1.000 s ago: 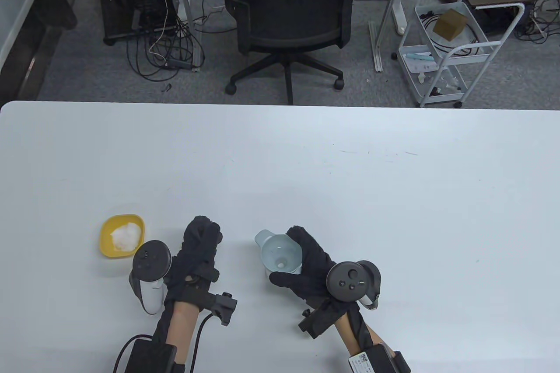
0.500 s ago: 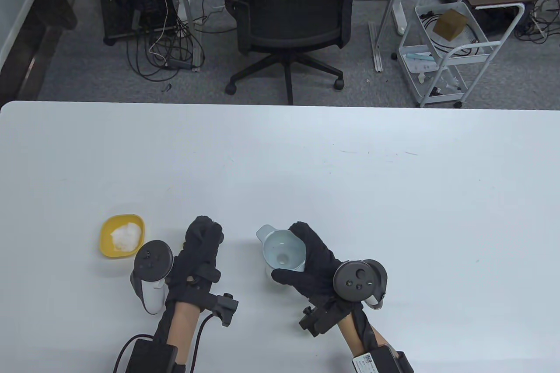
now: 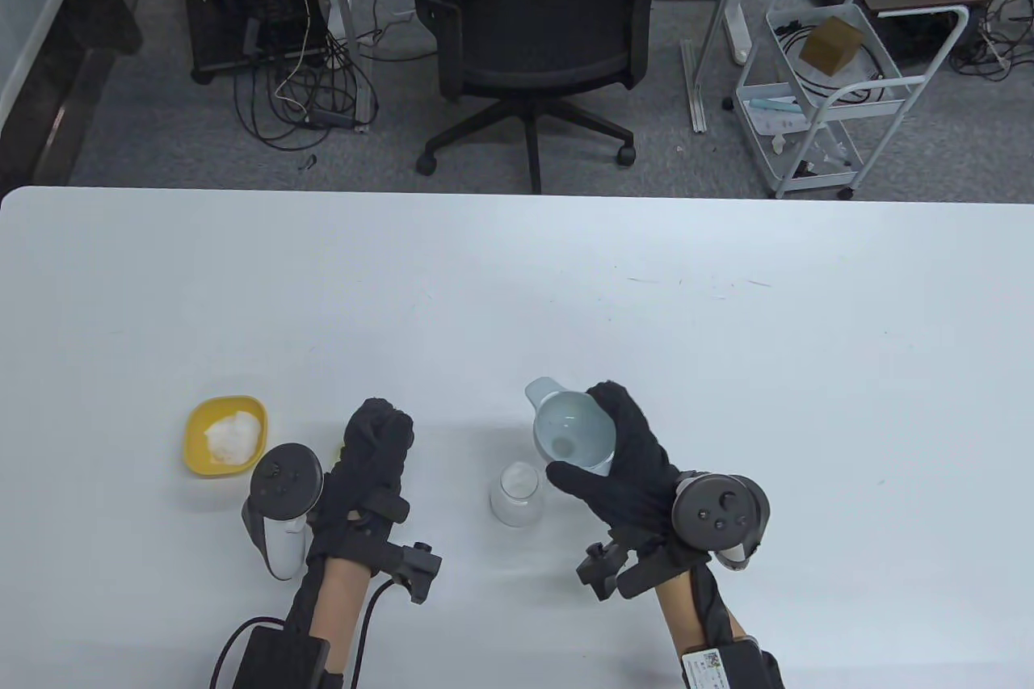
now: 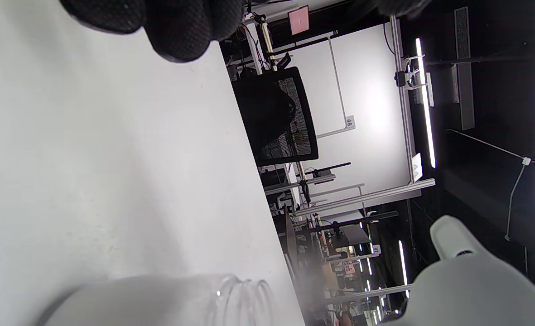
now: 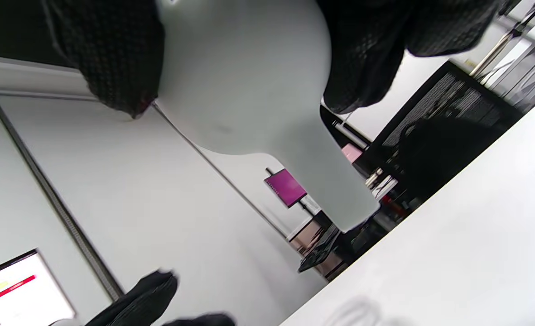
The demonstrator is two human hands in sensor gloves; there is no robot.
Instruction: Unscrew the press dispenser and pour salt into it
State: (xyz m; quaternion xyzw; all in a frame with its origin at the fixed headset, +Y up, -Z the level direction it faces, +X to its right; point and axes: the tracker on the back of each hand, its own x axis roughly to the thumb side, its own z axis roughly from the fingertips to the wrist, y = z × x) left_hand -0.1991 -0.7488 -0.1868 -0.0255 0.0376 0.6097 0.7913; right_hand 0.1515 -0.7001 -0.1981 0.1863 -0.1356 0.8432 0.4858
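R hand grips funnel-like top, lifted clear | open jar upright on table, just L of R hand, between hands | L hand curled, holding nothing visible | salt bowl far L, nearer L hand

Two black-gloved hands, left and right. One pale blue-grey plastic funnel, one clear threaded glass jar holding salt, one yellow square bowl of salt, near left.
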